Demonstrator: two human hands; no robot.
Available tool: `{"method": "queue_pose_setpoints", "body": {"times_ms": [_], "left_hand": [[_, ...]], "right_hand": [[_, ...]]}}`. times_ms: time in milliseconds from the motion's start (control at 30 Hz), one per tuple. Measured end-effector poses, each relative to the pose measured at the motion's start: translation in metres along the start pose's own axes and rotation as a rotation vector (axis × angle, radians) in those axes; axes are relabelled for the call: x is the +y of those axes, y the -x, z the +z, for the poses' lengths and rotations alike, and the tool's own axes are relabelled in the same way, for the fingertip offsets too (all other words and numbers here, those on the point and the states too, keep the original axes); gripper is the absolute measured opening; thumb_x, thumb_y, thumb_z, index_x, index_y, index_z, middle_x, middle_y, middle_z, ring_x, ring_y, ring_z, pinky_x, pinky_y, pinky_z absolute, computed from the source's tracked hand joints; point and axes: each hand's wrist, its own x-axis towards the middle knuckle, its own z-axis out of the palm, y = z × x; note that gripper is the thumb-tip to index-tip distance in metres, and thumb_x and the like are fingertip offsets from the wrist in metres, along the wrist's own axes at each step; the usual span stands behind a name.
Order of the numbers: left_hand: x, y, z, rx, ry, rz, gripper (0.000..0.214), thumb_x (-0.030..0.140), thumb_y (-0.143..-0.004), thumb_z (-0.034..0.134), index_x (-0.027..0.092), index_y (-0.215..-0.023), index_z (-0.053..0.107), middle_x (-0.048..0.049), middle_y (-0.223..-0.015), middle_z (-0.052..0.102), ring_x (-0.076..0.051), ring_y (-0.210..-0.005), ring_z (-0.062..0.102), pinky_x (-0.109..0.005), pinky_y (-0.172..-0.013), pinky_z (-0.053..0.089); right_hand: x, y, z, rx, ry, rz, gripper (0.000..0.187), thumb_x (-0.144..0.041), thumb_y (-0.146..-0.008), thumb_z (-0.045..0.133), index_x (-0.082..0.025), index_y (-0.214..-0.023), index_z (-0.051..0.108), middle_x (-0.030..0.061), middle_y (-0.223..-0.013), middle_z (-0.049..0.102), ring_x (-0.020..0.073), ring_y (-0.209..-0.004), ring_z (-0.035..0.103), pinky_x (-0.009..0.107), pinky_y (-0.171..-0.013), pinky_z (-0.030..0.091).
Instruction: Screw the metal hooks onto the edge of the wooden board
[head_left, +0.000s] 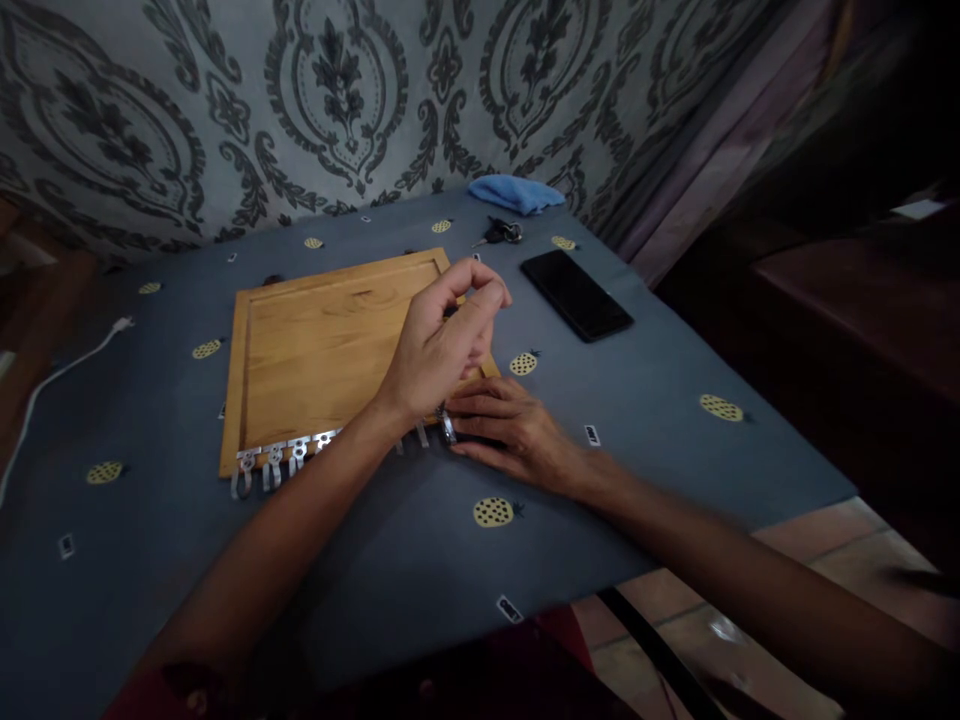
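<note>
A wooden board (322, 345) with a raised frame lies on the table, a row of metal hooks (298, 452) along its near edge. My left hand (450, 335) is raised over the board's right side, fingers curled and the thumb against the index finger. Whatever it may hold is hidden inside the curl. Low at the near right corner, my right hand (517, 430) has its fingers closed around a metal hook (448, 428) at the board's edge. My left forearm covers part of the hook row.
A black phone (576, 294) lies right of the board. Behind it are a bunch of keys (501, 231) and a folded blue cloth (516, 193). On the left runs a white cable (64, 375). A patterned curtain (337, 100) hangs behind the blue tablecloth (420, 600).
</note>
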Motion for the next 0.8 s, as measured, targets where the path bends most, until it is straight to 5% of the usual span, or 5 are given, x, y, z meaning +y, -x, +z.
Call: {"method": "queue_pose_setpoints", "body": {"times_ms": [300, 533, 800], "left_hand": [[0.002, 0.000, 0.000, 0.006, -0.008, -0.013, 0.017, 0.032, -0.095, 0.053, 0.022, -0.082, 0.049, 0.0105, -0.050, 0.029, -0.006, -0.041, 0.020, -0.020, -0.038, 0.019], [0.005, 0.006, 0.002, -0.012, -0.019, -0.001, 0.031, 0.047, -0.089, 0.066, 0.022, -0.079, 0.050, 0.0096, -0.052, 0.032, -0.005, -0.042, 0.023, -0.022, -0.038, 0.018], [0.027, 0.010, 0.002, 0.000, -0.029, 0.127, 0.020, 0.032, -0.099, 0.053, 0.022, -0.081, 0.050, 0.0093, -0.053, 0.029, -0.006, -0.042, 0.025, -0.022, -0.040, 0.022]], "right_hand": [[0.000, 0.000, 0.001, -0.005, 0.013, 0.011, 0.022, -0.034, -0.097, 0.065, -0.018, -0.109, 0.075, 0.0079, -0.112, 0.077, 0.0254, -0.111, 0.067, 0.047, -0.094, 0.057], [0.001, 0.001, 0.001, -0.004, 0.023, 0.002, 0.021, -0.033, -0.097, 0.066, -0.018, -0.107, 0.076, 0.0071, -0.109, 0.078, 0.0250, -0.112, 0.066, 0.046, -0.096, 0.056], [0.002, 0.002, 0.001, -0.028, 0.020, 0.012, 0.022, -0.034, -0.098, 0.065, -0.019, -0.109, 0.075, 0.0067, -0.114, 0.077, 0.0237, -0.110, 0.066, 0.044, -0.094, 0.055]]}}
